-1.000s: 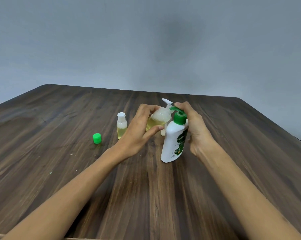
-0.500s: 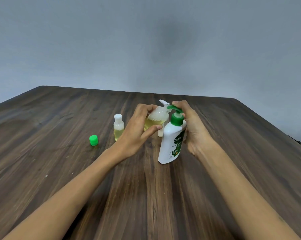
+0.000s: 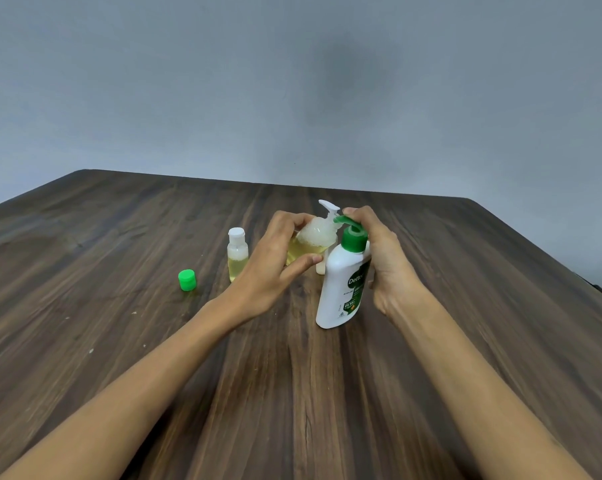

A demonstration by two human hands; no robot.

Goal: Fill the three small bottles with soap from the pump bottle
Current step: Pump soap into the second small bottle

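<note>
Green marks the pump head of the white pump bottle [image 3: 341,289], which stands upright on the dark wooden table [image 3: 84,271] in the head view. The bottle is gripped from behind by the right hand [image 3: 382,258], with a fingertip laid on the pump top. A small clear bottle [image 3: 308,245], part filled with yellow soap and topped with foam, is held tilted in the left hand [image 3: 275,268], fingers and thumb curled round it, its mouth brought up to the green spout. Filling of this bottle is judged to be the step in hand.

A second small bottle [image 3: 237,252], capped in white and part filled, stands just to the left. A third bottle with a white pump [image 3: 327,230] is mostly hidden behind the held one, so its fill cannot be told. A loose green cap [image 3: 187,280] lies further left.

More pump strokes are likely called for, with mouth and spout kept aligned, before the green cap is fitted.
</note>
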